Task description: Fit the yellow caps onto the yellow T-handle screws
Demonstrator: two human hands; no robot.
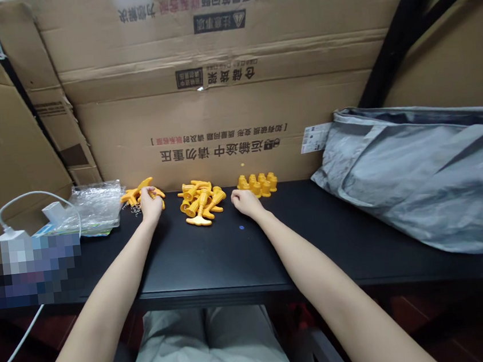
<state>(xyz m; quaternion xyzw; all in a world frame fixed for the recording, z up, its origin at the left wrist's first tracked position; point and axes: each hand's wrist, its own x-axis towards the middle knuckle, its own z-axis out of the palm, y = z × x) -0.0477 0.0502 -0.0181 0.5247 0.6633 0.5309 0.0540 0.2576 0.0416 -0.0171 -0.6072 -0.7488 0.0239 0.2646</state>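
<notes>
My left hand (152,206) is closed in a pinch at the left pile, on a yellow T-shaped handle (145,183); the fingers hide part of it. More yellow T-shaped handles (130,197) lie beside it, with thin, shiny metal parts (137,208) under them. My right hand (247,203) rests low over the table, its fingers curled together; whether anything is in them is hidden. Just behind it stand several yellow flared caps (265,186) in a cluster. Between my hands lies a heap of yellow T-handled pieces with cone-shaped bodies (202,199).
On the left of the black table (216,264) are clear plastic bags (97,205) and a white charger (13,245) with a looping cable. A large grey bag (397,182) fills the right side. Cardboard (216,108) stands along the back, and a small blue dot (242,227) marks the tabletop.
</notes>
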